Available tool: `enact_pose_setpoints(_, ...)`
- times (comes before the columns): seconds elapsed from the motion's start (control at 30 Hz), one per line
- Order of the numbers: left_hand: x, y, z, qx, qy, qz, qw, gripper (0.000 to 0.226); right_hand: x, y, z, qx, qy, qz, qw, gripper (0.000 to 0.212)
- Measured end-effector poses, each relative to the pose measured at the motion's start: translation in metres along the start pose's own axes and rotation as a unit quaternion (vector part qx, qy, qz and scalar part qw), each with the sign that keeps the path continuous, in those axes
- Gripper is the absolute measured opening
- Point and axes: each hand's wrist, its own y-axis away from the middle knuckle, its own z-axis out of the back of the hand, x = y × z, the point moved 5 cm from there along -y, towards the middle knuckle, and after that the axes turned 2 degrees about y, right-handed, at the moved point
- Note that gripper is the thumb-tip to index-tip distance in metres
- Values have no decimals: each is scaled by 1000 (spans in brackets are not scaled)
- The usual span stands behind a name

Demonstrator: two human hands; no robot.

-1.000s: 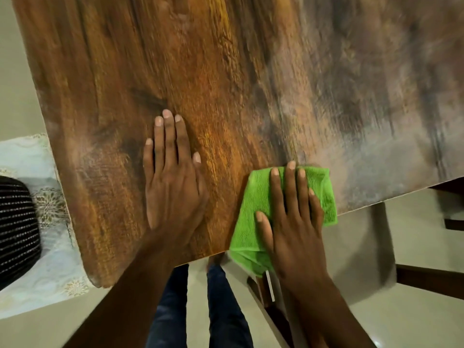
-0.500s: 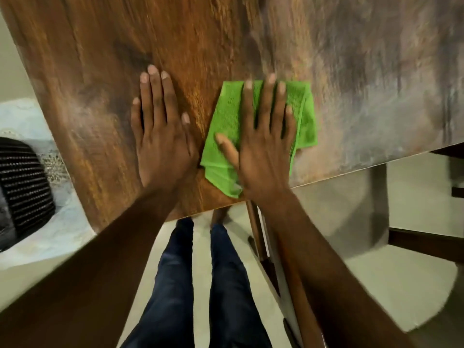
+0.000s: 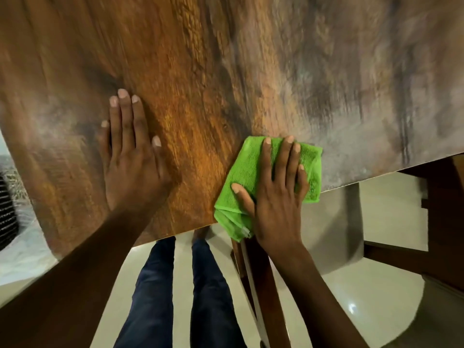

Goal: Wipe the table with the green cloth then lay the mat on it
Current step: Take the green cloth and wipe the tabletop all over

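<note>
A folded green cloth (image 3: 247, 167) lies on the brown wooden table (image 3: 226, 71) at its near edge, with one corner hanging over the edge. My right hand (image 3: 276, 197) presses flat on the cloth, fingers spread across it and thumb on its lower left part. To the left, my left hand (image 3: 130, 156) rests flat on the bare wood, fingers together and holding nothing. A pale patterned mat (image 3: 22, 247) shows at the far left, beside and below the table.
A dark ribbed object (image 3: 6, 212) sits on the pale mat at the left edge. Wooden chair frames (image 3: 401, 257) stand under and right of the table. My legs in dark trousers (image 3: 175, 297) stand on the light tiled floor.
My right hand pushed the cloth away over the table, then drew it back to the near edge and to the right. My left hand stayed flat on the wood.
</note>
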Motion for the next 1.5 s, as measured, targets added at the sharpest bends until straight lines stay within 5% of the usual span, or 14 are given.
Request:
enact_pose_setpoints(0.4,-2,4,-3,6,-9,-1,1000,66,84,-186,46,-151,-17,99,984,75)
enact_pose_setpoints(0.77,-2,3,-5,24,-17,3,1000,68,21,-45,-5,-86,10,87,992,70)
enact_pose_setpoints(1.17,-2,4,-3,35,-7,9,999,68,84,-232,52,-118,-41,111,986,70)
enact_pose_setpoints(1.5,-3,3,-3,32,-9,12,999,69,14,-23,-7,-38,25,36,998,77)
